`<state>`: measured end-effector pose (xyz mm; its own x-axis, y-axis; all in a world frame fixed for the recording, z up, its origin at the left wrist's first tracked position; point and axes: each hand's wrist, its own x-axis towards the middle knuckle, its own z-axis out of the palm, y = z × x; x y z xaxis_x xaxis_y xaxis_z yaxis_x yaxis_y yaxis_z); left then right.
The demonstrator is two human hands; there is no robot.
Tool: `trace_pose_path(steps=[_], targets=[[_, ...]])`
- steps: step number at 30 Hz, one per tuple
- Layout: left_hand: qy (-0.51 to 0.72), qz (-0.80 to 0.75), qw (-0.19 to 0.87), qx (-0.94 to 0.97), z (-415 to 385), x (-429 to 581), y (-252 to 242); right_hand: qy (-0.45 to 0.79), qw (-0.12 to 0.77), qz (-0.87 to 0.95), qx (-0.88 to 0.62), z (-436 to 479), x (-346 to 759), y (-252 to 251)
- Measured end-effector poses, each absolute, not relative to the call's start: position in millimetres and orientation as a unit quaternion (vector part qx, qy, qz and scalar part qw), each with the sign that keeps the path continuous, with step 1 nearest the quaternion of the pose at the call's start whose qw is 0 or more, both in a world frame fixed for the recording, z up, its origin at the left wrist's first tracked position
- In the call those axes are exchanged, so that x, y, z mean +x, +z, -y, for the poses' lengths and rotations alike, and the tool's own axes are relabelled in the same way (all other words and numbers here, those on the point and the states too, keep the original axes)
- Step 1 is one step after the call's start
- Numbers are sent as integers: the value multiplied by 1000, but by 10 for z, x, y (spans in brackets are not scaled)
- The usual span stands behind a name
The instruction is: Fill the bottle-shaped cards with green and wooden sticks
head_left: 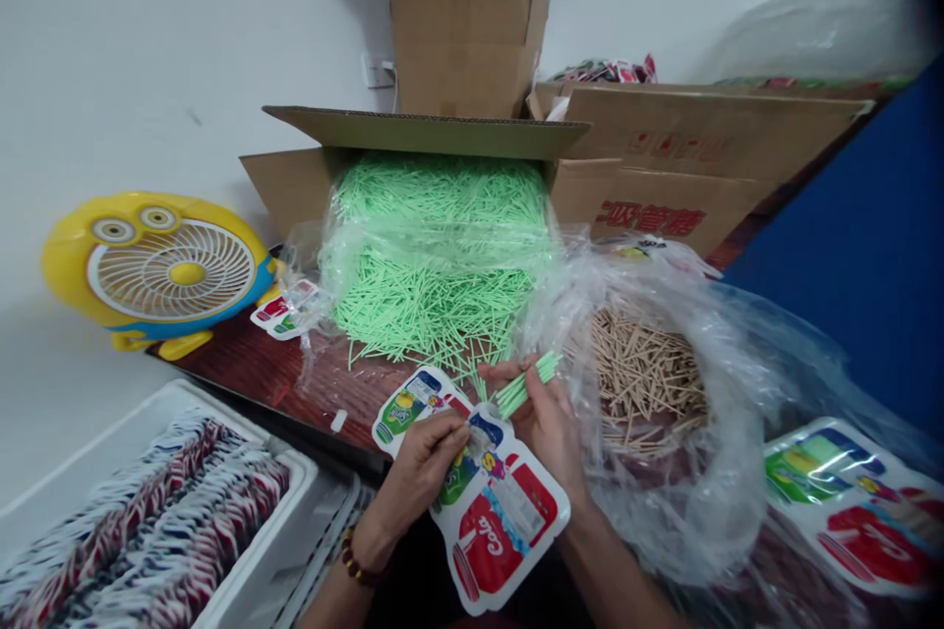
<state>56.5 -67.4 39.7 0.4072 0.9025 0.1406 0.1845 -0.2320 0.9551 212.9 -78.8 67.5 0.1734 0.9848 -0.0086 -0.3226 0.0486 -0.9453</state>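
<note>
My left hand (426,464) is closed on a printed pouch (483,496) with red "Cola", blue and green panels, gripping its upper edge. My right hand (544,413) is closed round a small bundle of green straws (525,385), whose lower ends point into the pouch's top. Just beyond both hands lies a big heap of loose green straws (435,256) in clear plastic, spilling from a tipped cardboard box (428,133).
A clear bag of tan sticks (640,375) sits right of my hands. More printed pouches (855,501) lie at the right. A white crate (258,550) with filled packs stands at lower left. A yellow fan (158,270) and stacked cartons (664,167) stand behind.
</note>
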Motion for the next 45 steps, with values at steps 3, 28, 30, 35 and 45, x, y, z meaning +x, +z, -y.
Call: trace_pose_path(steps=[3,28,30,35,45], targets=[[378,-404,491,673,668,595,399,545,631,309,-458,862,2113,653],[468,-386,582,542,489,682,385,411,320,736,-432,726,2755,933],[489,-378,576,535,487,691,390,422,321,720,-447,702,2755,918],[457,-332,684,462,490,683,414,431,306,708,-468,617,2769,915],[381,-338,741,437,491,687,420,455,277,693,-486,556,2854,926]])
